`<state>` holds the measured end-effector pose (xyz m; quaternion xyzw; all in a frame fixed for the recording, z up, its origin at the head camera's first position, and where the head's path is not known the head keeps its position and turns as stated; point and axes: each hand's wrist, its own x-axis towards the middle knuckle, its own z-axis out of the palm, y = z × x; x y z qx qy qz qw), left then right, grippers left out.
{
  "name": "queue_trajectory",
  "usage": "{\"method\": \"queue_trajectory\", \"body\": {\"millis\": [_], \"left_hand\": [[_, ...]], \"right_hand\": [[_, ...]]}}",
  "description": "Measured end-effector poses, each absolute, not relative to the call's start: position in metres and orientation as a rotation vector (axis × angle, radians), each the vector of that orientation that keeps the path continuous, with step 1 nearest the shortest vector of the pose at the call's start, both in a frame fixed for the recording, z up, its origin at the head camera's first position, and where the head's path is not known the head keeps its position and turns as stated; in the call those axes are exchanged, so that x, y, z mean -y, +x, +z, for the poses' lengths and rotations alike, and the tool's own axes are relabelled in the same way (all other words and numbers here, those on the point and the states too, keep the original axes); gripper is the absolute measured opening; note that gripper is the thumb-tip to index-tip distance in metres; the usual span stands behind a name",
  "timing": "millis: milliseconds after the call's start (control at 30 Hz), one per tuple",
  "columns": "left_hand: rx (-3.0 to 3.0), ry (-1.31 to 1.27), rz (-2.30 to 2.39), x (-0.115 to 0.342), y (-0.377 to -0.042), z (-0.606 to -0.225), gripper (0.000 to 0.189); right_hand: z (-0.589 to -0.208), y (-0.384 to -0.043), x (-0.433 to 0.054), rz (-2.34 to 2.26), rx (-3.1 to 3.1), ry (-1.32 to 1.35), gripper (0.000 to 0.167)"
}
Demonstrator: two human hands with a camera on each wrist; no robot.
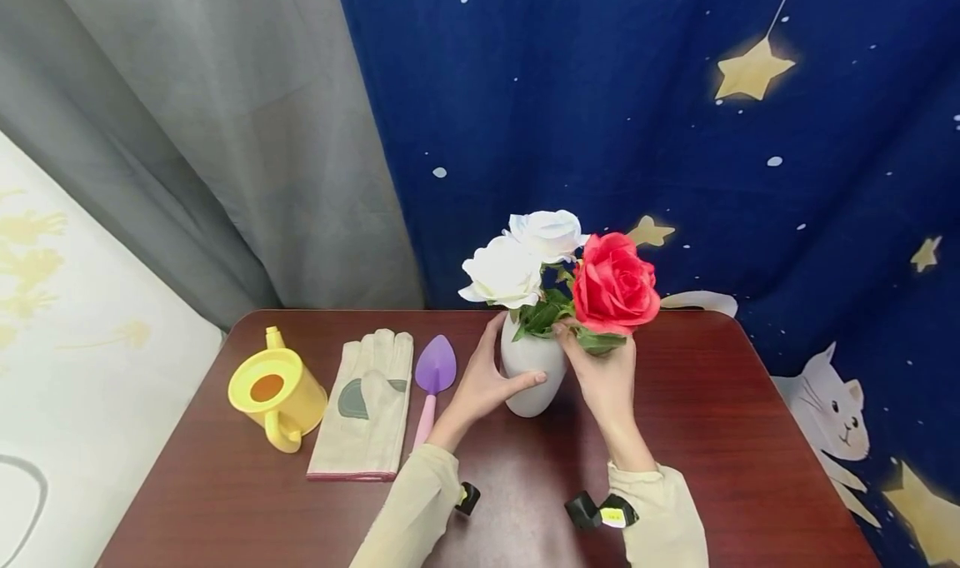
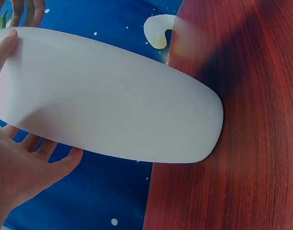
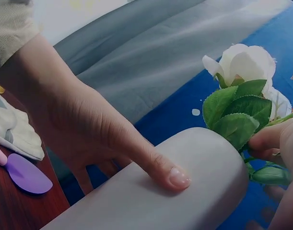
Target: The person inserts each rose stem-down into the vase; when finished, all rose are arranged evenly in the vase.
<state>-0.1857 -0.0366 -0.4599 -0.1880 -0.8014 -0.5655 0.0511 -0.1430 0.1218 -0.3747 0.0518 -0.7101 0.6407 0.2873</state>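
A white vase point(image 1: 534, 381) stands upright on the table, two white roses point(image 1: 504, 273) and a red rose point(image 1: 615, 285) rising over its mouth. My left hand point(image 1: 483, 382) grips the vase from the left, thumb across the front and fingers around the far side, as the left wrist view also shows. At the mouth's right side my right hand point(image 1: 606, 378) pinches the red rose's stem among green leaves point(image 3: 237, 115). Those fingers partly hide the stem, and whether its lower end sits inside the vase I cannot tell.
Left of the vase lie a purple trowel point(image 1: 436, 365) with a pink handle and a pair of cream gloves point(image 1: 363, 435). A yellow watering can point(image 1: 300, 397) stands farther left on the brown table point(image 1: 720, 435). Grey and blue curtains point(image 1: 600, 93) hang behind.
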Motion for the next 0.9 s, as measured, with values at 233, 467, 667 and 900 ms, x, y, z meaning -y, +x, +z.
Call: {"method": "queue_trajectory", "body": {"millis": [233, 467, 667, 900], "left_hand": [[2.45, -0.569, -1.701, 0.035, -0.187, -0.461, 0.097], [2.435, -0.559, -1.693, 0.034, -0.19, -0.463, 0.097], [2.433, -0.582, -1.705, 0.033, -0.189, -0.463, 0.096], [2.435, -0.57, -1.723, 0.034, -0.186, -0.464, 0.097]], "right_hand": [[-0.387, -0.154, -0.124, 1.55, 2.051, 0.061, 0.053], [-0.382, -0.161, -0.123, 1.479, 2.121, 0.031, 0.045], [-0.386, -0.148, -0.122, 1.552, 2.002, 0.189, 0.045], [-0.369, -0.113, -0.135, 1.692, 1.747, 0.351, 0.049]]}}
